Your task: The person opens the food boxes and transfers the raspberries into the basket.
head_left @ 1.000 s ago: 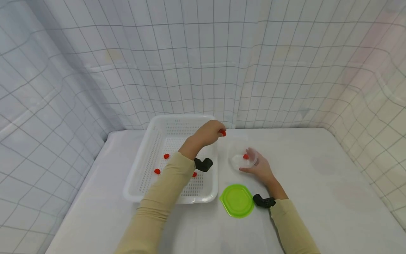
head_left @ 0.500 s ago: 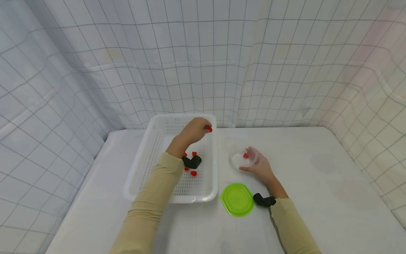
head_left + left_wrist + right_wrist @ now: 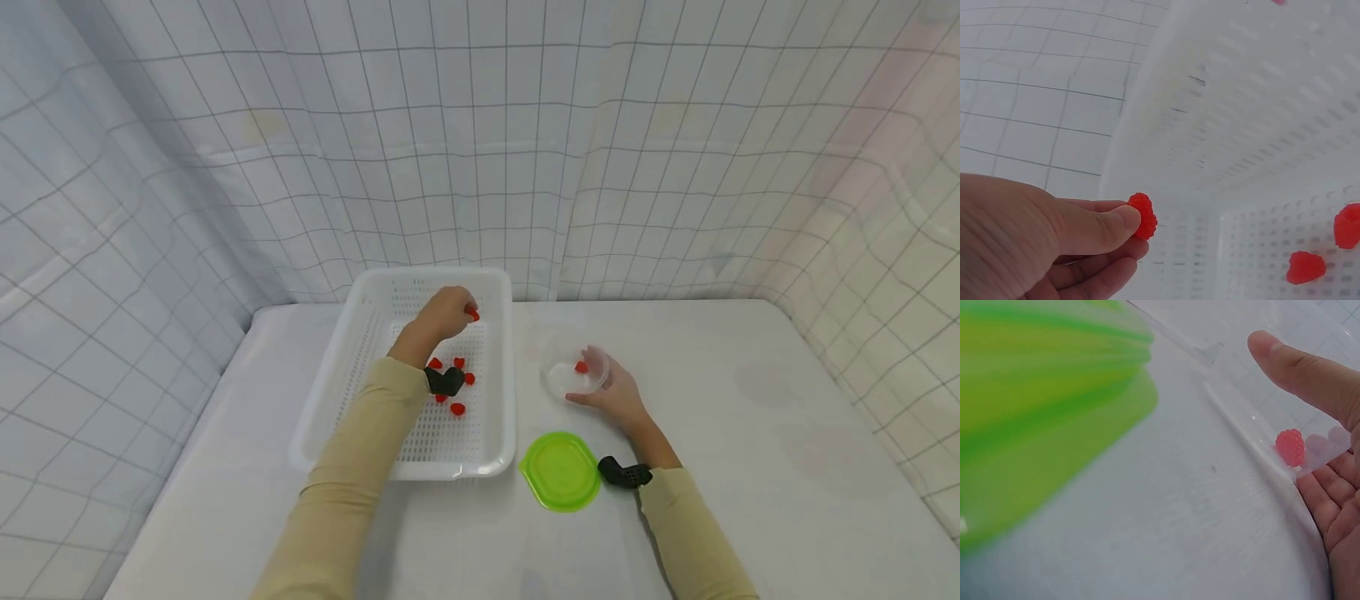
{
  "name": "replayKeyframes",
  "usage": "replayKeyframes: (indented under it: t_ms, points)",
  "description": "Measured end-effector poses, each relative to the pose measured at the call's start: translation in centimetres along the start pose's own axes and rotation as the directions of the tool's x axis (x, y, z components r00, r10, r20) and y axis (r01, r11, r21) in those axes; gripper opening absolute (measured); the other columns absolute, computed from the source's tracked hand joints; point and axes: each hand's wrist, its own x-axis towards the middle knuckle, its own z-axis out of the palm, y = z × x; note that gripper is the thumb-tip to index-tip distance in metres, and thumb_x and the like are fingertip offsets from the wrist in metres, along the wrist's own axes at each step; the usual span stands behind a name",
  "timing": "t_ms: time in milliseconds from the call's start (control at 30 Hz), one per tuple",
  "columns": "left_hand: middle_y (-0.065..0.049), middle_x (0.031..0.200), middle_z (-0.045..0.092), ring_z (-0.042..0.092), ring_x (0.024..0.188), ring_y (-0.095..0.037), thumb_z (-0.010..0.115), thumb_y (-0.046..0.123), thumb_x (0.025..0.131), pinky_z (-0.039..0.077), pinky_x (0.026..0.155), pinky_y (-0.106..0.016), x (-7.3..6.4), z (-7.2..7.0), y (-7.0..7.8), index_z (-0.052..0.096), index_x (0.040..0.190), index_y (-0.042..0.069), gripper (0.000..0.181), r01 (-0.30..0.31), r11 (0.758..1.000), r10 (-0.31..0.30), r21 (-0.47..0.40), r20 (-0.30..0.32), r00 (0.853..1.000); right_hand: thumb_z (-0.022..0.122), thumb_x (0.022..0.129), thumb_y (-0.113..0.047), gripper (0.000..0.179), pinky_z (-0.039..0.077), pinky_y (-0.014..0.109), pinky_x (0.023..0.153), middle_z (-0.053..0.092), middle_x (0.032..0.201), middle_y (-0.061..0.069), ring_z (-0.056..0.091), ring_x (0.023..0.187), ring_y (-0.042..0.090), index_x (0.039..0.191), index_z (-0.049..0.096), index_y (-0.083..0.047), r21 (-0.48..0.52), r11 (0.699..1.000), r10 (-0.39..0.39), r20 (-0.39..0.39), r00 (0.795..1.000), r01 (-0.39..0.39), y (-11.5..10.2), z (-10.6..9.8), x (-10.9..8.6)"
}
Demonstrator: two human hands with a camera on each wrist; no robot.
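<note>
My left hand (image 3: 446,313) is over the far part of a white plastic basket (image 3: 506,400). Between thumb and fingers it pinches a red raspberry (image 3: 1142,215), close to the basket's far wall in the left wrist view. Several more raspberries (image 3: 457,409) lie on the slotted basket floor, some partly covered by the wrist. To the right, my right hand (image 3: 618,398) grips a clear plastic container (image 3: 552,382) from its right side, thumb on the near side and fingers around the far side. One raspberry (image 3: 1290,448) sits inside that container.
A bright green lid (image 3: 562,471) lies on the white table (image 3: 750,433), in front of the container and beside the basket's right near corner. White gridded curtains (image 3: 480,150) enclose the table at the back and sides.
My left hand has moved left, from near the basket's right rim to above its inside, still pinching the raspberry. My right hand and the container have stayed in place.
</note>
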Motion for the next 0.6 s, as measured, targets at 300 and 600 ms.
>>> replayKeyframes:
  t_ms: [300,600]
  points:
    - [-0.017,0.114,0.058,0.052,0.107,-0.029,0.051,0.001,0.090,0.043,0.089,-0.037,1.8,3.1,-1.5,0.058,0.114,-0.006,0.026,0.030,0.997,-0.034,0.072,0.051,0.998,0.085,0.060,-0.037,0.097,0.025,0.046,0.103,0.046,0.136,0.007,0.034,0.128,0.023,0.139,0.035,-0.007,0.008,1.000,-0.007,-0.012,1.000,0.007,-0.1,0.0,-0.2]
    - [-0.016,0.114,0.058,0.052,0.106,-0.027,0.049,-0.002,0.090,0.042,0.090,-0.037,1.9,4.0,-2.1,0.058,0.114,-0.005,0.026,0.100,0.993,-0.103,0.060,0.046,0.994,0.086,0.060,-0.035,0.096,0.025,0.046,0.103,0.046,0.135,0.007,0.035,0.128,0.023,0.138,0.036,-0.007,0.017,1.000,-0.006,-0.007,1.000,0.006,-0.3,-0.1,-0.1]
